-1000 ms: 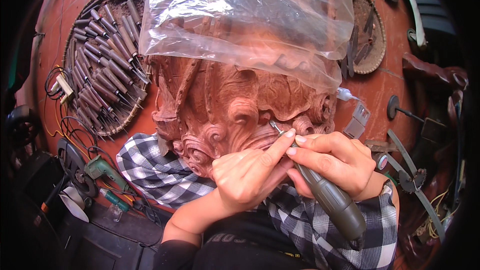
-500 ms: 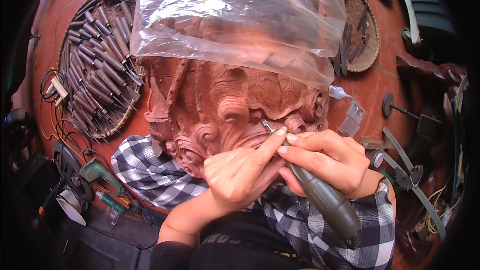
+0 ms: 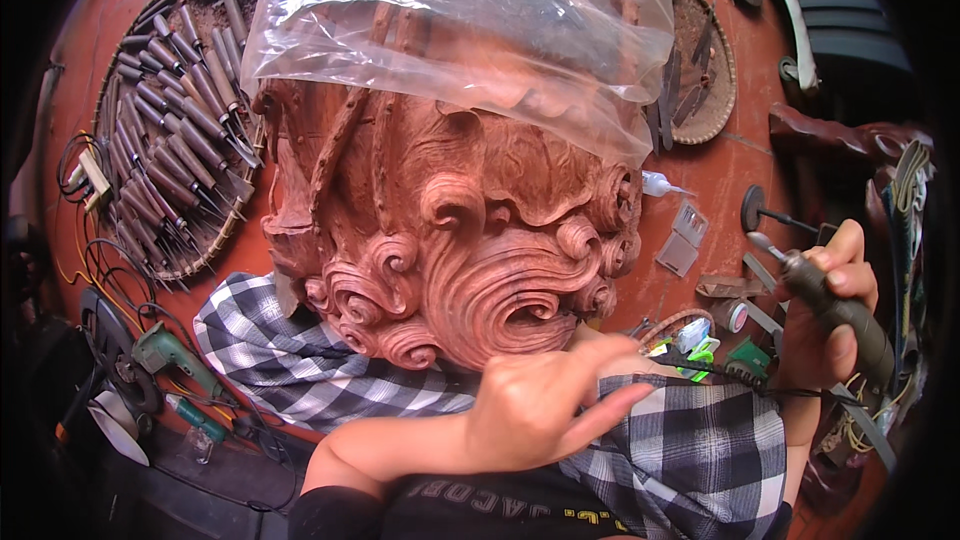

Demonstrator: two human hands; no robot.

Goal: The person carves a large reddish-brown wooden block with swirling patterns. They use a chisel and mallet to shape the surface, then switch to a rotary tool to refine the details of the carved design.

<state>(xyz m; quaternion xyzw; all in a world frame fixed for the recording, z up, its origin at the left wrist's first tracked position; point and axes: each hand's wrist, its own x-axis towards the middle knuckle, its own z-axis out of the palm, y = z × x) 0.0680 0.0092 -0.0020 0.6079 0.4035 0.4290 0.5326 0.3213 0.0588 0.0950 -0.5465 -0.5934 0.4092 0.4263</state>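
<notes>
A reddish-brown carved wooden piece with deep swirls and curls stands before me, its upper part under a clear plastic sheet. My right hand is out at the right, wrapped around a dark green rotary tool. The tool's metal bit points up and left, away from the wood. My left hand is near the carving's lower edge, over my lap. Its thumb and forefinger stretch apart with nothing visible between them; the other fingers are partly hidden. A black-and-white checked cloth covers my lap.
At left, a round woven basket holds many chisels. A green power tool and cables lie below it. On the right are another basket, a small white bottle, a clear case and a round tin.
My right hand has lifted the rotary tool off the carving and swung it far right. My left hand has come away from the tool, moving down and right, its fingers spreading.
</notes>
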